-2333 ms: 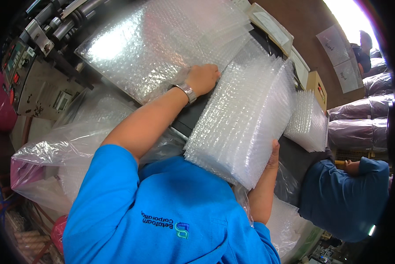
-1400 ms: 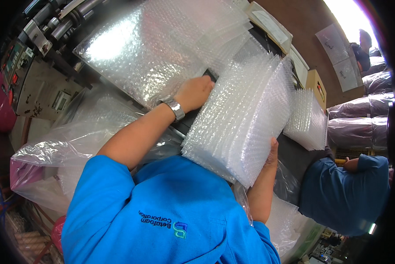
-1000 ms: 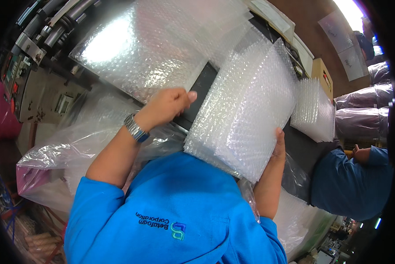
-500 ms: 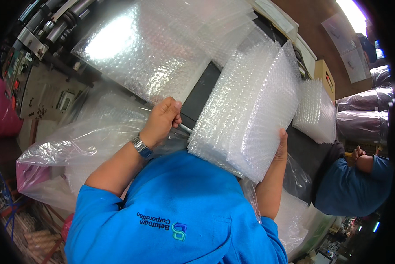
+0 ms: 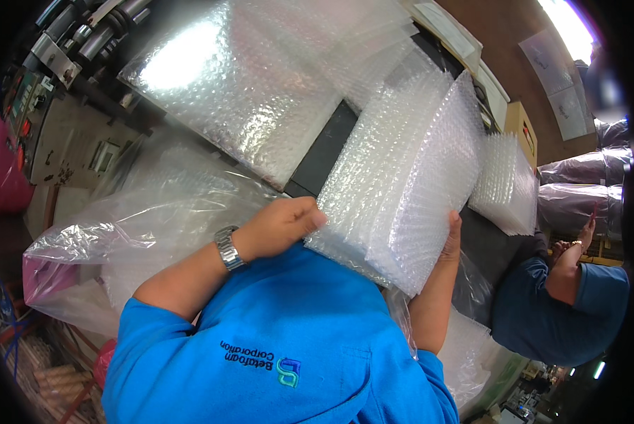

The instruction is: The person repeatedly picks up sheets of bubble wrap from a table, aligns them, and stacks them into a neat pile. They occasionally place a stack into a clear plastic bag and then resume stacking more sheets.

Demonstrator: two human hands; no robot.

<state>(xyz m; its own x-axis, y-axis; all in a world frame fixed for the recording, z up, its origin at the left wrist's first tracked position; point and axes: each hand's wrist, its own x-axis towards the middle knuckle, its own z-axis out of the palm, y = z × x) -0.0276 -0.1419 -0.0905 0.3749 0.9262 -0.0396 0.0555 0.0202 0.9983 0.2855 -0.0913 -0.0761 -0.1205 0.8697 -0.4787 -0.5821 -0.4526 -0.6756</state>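
A thick stack of clear bubble wrap sheets leans toward me over the black tabletop, its layers fanned at the near side. My right hand grips its right edge, thumb up along the side and the other fingers hidden by the sheets. My left hand, with a metal watch on the wrist, is closed beside the stack's lower left corner. Its thumb tip is next to the sheet edges; whatever the curled fingers hold is hidden.
A wide pile of bubble wrap covers the far left of the black table. Right of my stack stand a smaller bubble wrap stack and a cardboard box. Clear plastic film drapes at left, near machinery. A co-worker is at right.
My left hand has come down and right, from near the big pile to the stack's lower left corner. My right hand keeps its grip. The co-worker's forearm has risen.
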